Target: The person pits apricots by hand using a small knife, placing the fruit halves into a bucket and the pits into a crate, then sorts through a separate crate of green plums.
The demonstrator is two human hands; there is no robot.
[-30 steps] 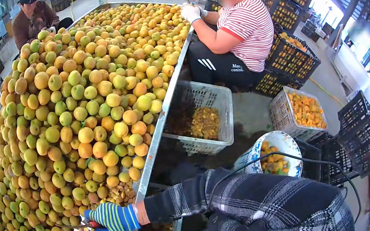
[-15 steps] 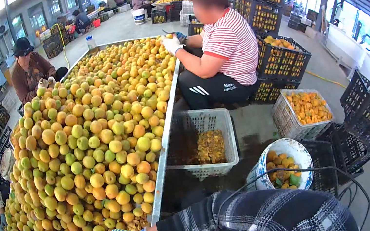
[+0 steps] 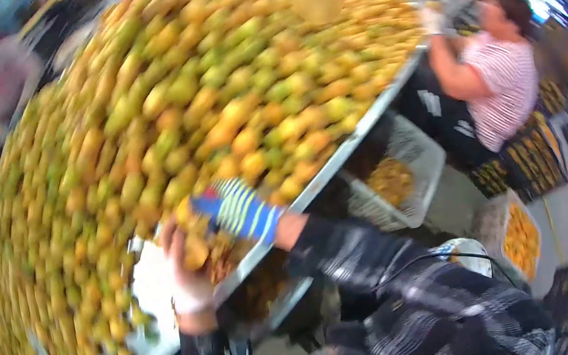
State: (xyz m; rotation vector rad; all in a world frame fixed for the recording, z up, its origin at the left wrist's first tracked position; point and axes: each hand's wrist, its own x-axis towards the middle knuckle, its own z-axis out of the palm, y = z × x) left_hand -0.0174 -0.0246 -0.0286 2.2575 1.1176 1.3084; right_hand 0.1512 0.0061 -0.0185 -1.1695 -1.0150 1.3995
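Observation:
My right hand (image 3: pixel 241 212), in a blue and green striped glove, is over the near edge of the fruit pile, its fingers bent toward my left hand. My left hand (image 3: pixel 186 267) has bare fingers and a white wrap at the palm, and it is closed around a yellow-orange fruit (image 3: pixel 196 252). Blur hides what, if anything, is in the gloved fingers. Brown-orange scraps (image 3: pixel 220 257) lie just below the hands. Around them rises a large heap of yellow and green fruit (image 3: pixel 202 101) on a metal-edged table (image 3: pixel 360 135).
A person in a striped shirt (image 3: pixel 501 74) sits at the table's right side. Near them stand a pale crate (image 3: pixel 429 159) with scraps, another crate of orange pieces (image 3: pixel 519 239), a white bucket (image 3: pixel 465 256) and dark crates (image 3: pixel 524 158). Another person (image 3: pixel 1 83) is at the upper left.
The view has swung down and tilted, with motion blur. Both hands now appear higher in the frame, and my left hand and sleeve have come further into view.

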